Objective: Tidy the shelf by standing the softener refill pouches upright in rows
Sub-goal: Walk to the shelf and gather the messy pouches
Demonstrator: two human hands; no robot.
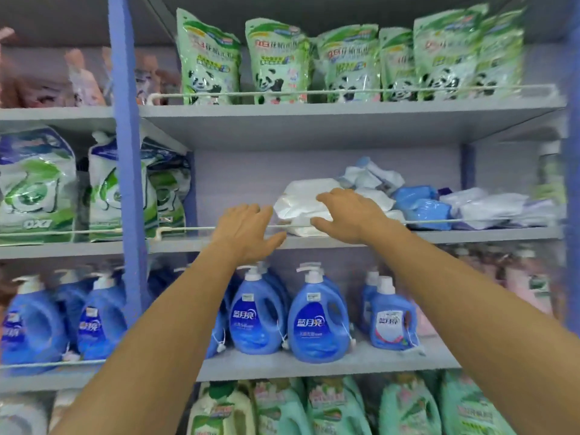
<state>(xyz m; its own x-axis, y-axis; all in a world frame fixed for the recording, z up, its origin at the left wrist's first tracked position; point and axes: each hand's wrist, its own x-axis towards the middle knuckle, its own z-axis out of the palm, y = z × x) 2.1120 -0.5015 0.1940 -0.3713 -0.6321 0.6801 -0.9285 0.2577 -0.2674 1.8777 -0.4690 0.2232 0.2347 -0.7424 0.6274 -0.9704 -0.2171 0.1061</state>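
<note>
On the middle shelf (345,240), white and blue softener refill pouches lie flat in a loose heap. The nearest white pouch (301,199) lies at the heap's left end, behind the thin wire rail. My right hand (348,215) rests on this pouch, fingers over its top and thumb at its front edge. My left hand (244,230) is spread with straight fingers just left of the pouch, at the rail, holding nothing. Blue pouches (420,205) and more white pouches (489,205) lie flat to the right.
Green panda pouches (276,61) stand upright on the shelf above. Blue detergent bottles (317,315) fill the shelf below. A blue upright post (127,152) divides off the left bay of green and white bags (37,186). The middle shelf's left part (204,240) holds nothing.
</note>
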